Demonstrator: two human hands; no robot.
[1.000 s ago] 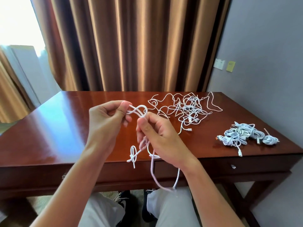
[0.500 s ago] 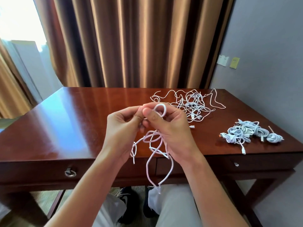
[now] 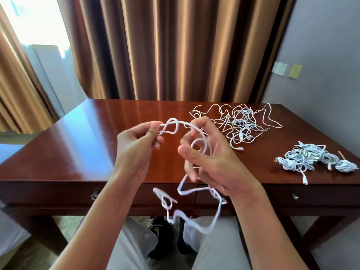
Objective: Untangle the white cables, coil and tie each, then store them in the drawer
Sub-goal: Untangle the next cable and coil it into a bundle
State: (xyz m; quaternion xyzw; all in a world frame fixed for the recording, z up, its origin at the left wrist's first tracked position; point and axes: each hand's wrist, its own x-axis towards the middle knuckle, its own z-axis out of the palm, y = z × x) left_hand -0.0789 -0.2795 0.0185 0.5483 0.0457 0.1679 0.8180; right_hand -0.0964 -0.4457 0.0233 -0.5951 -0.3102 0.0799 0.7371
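Note:
I hold one white cable (image 3: 196, 191) in front of the desk edge. My left hand (image 3: 136, 151) pinches a small loop of it between thumb and fingers. My right hand (image 3: 210, 160) has its fingers curled round a coil of the same cable, and the loose remainder dangles in bends over my knees. A tangled pile of white cables (image 3: 239, 123) lies on the desk behind my right hand. Several coiled, tied cables (image 3: 311, 158) lie in a heap at the desk's right end. The drawers (image 3: 292, 193) in the desk front are closed.
The dark red wooden desk (image 3: 78, 149) stands against brown curtains (image 3: 175, 47), with a grey wall at the right. A metal drawer pull (image 3: 94, 195) shows at the left front and a small knob (image 3: 295, 197) at the right. My legs sit under the desk.
My hands have drawn apart after meeting at the middle. The loop now stretches from the left hand to the right, and a turn of cable lies round the right fingers.

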